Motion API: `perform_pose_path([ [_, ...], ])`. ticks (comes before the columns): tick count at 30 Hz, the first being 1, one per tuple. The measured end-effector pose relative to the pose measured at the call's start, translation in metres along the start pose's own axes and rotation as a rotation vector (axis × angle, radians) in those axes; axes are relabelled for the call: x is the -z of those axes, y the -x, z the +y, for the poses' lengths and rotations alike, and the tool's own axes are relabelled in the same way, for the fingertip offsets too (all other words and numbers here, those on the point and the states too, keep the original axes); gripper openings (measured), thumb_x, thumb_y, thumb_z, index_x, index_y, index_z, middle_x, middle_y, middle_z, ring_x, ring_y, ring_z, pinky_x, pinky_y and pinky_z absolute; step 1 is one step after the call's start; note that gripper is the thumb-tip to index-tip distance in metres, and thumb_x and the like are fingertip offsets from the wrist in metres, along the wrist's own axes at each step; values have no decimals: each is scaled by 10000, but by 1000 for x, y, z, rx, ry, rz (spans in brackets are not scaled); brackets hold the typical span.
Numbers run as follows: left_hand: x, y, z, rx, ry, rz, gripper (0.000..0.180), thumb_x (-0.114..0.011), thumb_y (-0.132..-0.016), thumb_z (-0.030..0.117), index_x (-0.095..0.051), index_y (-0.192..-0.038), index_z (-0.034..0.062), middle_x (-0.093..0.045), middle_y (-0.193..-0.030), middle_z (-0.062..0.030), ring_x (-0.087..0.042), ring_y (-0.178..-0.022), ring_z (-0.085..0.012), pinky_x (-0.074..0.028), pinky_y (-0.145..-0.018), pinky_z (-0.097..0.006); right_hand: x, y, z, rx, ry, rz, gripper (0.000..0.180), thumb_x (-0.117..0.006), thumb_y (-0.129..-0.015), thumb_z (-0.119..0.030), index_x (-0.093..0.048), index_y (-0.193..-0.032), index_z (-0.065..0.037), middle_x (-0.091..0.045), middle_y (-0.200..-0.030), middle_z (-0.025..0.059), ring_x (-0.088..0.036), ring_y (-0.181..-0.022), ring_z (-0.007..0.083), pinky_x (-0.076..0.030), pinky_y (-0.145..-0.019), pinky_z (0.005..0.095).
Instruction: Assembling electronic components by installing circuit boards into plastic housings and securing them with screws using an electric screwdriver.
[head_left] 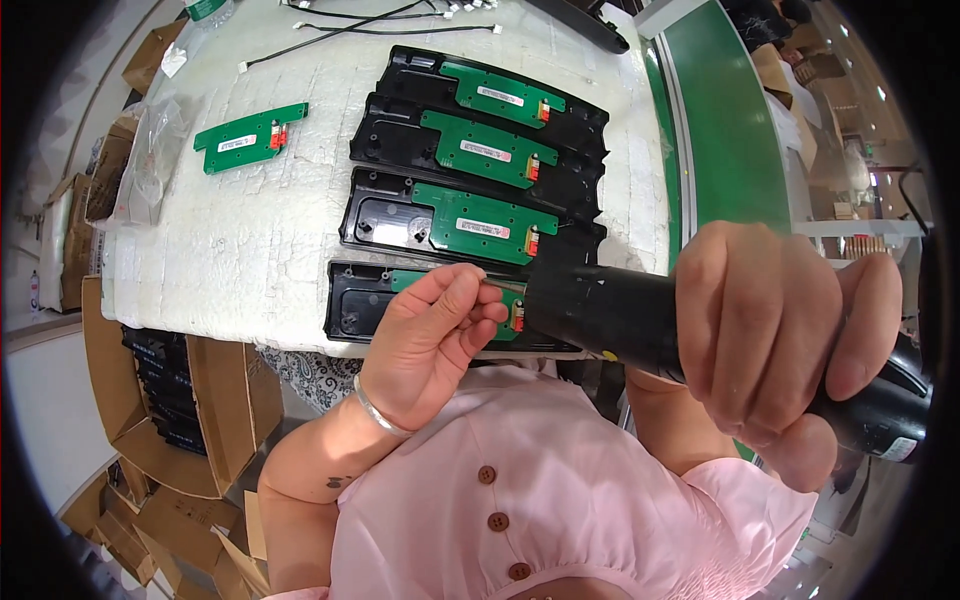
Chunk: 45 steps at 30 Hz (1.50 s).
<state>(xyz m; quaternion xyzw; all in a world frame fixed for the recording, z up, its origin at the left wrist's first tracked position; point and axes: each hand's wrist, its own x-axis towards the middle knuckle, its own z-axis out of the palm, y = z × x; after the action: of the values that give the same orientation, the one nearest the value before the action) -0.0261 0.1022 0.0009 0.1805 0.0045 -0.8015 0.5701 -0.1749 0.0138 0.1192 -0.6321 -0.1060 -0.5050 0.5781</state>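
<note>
White foam sheeting [260, 250] covers the work surface, its pale top scuffed and seamed. Along its right side runs a smooth green bench strip [735, 150] with a light metal edge, and beyond that the room turns cluttered and blurred toward the rim. On the left, cardboard boxes crowd the floor; one open carton [230, 410] below the surface's edge holds a stack of black parts [165, 385]. A clear plastic bag [150, 165] slumps by the upper left edge, and black cables [370, 28] with white connectors lie across the far end.

Four black housings [352, 300] sit one behind another in the middle of the foam, each bearing a green circuit board [490, 222]; a loose board [245, 140] lies apart to their left. Over the nearest housing, the left hand [430, 335] has thumb and forefinger pinched on the tip of a thin metal bit [508, 286]; whether a screw sits there is too small to tell. The right hand [775, 340] wraps its fingers around the black power screwdriver [610, 310], held nearly level.
</note>
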Motion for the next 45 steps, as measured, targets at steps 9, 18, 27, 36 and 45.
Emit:
perform_pose_path([
  [9, -14, 6, -5, 20, 58, -65, 304, -428, -925, 215, -487, -1120, -11, -560, -1059, -101, -550, -981, -176, -463, -842, -254, -13, -8, 0, -333, 183, 75, 318, -654, -670, -66, -398, -845, -137, -521, -532, -81, -489, -442, 26, -401, -440, 153],
  [18, -2, 21, -3, 215, -137, 40, 287, -363, -937, 138, -446, -1130, -58, -551, -1041, -211, -574, -962, -308, -506, -809, -287, 4, 9, 70, -384, 228, 297, 213, -531, -689, -9, -426, -874, -22, -444, -623, 33, -413, -511, 96, -362, -485, 239],
  [27, 8, 21, 2, 122, -243, 13, 155, -546, -868, 156, -536, -953, 26, -613, -858, -96, -611, -783, -170, -495, -714, -250, 3, 4, 79, -408, 310, 161, 216, -544, -696, -24, -383, -837, -50, -399, -557, 29, -359, -412, 102, -325, -411, 257],
  [36, 6, 21, 10, 20, -124, 36, 205, -569, -847, 112, -548, -1033, 29, -616, -899, -71, -603, -795, -137, -500, -704, -216, 3, 5, 84, -395, 240, 146, 227, -552, -705, 0, -375, -838, -49, -405, -631, 23, -398, -433, 107, -331, -398, 249],
  [45, 4, 11, 12, -50, 12, 34, 159, -525, -879, 158, -563, -970, 33, -597, -876, -32, -590, -787, -96, -495, -671, -167, -15, -12, 0, -169, 55, 109, 287, -644, -703, -76, -396, -838, -124, -503, -536, -76, -473, -418, 18, -386, -458, 139],
])
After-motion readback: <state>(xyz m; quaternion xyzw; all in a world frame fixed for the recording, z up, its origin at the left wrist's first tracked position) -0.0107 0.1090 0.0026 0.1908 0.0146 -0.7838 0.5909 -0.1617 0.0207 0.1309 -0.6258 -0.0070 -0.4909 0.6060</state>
